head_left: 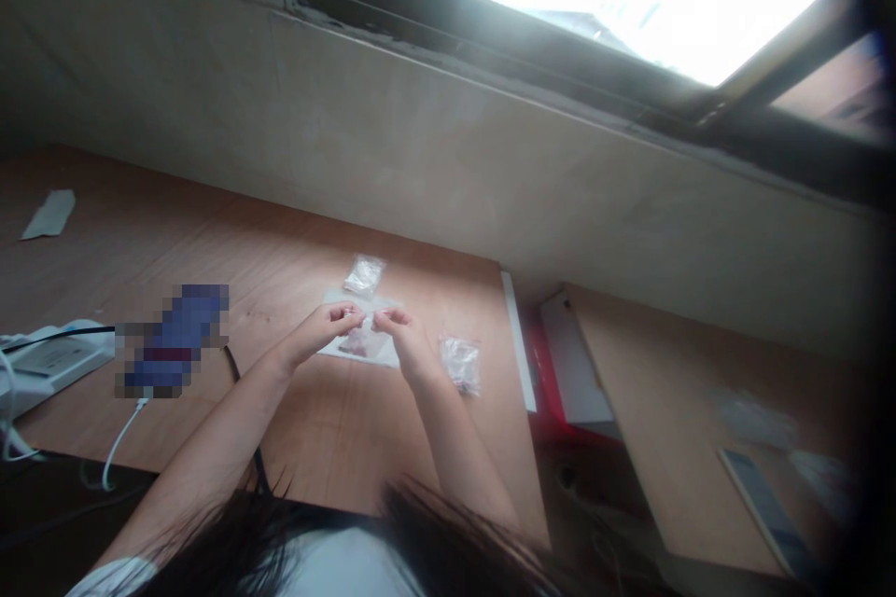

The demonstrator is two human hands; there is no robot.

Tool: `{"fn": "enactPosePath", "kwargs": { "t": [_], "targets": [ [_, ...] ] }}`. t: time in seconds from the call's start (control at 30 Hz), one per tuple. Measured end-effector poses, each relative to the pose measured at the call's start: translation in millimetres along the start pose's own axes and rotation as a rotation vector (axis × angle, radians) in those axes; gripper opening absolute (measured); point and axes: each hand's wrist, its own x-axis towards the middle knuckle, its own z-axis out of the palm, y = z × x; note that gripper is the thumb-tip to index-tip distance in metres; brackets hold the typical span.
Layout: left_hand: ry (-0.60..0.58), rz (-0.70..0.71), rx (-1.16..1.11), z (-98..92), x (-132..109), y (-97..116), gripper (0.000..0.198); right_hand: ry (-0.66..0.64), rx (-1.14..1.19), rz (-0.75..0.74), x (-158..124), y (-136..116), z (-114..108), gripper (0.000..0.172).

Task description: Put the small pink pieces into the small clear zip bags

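My left hand (328,328) and my right hand (401,334) meet over a white sheet (336,347) on the wooden table (315,429). Both pinch the top edge of a small clear plastic bag (362,336) with pinkish bits inside, held between the fingertips. A second small clear bag (364,275) lies just beyond the sheet. A third clear bag (462,362) lies right of my right wrist.
A white power strip (49,362) with cables and a blurred blue object (175,338) sit at the left. A white paper scrap (49,213) lies far left. Right of the table are red and white boxes (567,364) and another wooden surface (700,429). A concrete sill (490,159) runs behind.
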Motion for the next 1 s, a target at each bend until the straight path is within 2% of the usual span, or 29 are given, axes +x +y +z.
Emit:
{"fn": "enactPosePath", "kwargs": {
  "t": [0.2, 0.47, 0.6, 0.83, 1.0],
  "targets": [
    [0.005, 0.031, 0.025, 3.4, -0.6, 4.3, 0.024, -0.166, 0.088, 0.012, -3.7, 5.4, 2.9, 0.027],
    [-0.023, 0.014, 0.013, 0.9, -2.8, 0.6, 0.025, -0.009, 0.014, 0.055, 4.8, 14.8, 0.7, 0.026],
    [-0.02, 0.012, -0.02, -0.6, -3.6, -0.1, 0.025, -0.113, 0.136, 0.083, -2.3, 10.5, -0.2, 0.03],
    [0.165, 0.005, 0.017, 2.5, -1.5, 4.8, 0.025, -0.351, 0.154, 0.173, -27.1, 16.4, -2.3, 0.039],
    [0.228, -0.012, 0.038, 1.3, 2.0, -1.2, 0.023, -0.306, 0.129, 0.162, -28.0, 25.9, -3.5, 0.039]
  ]
}}
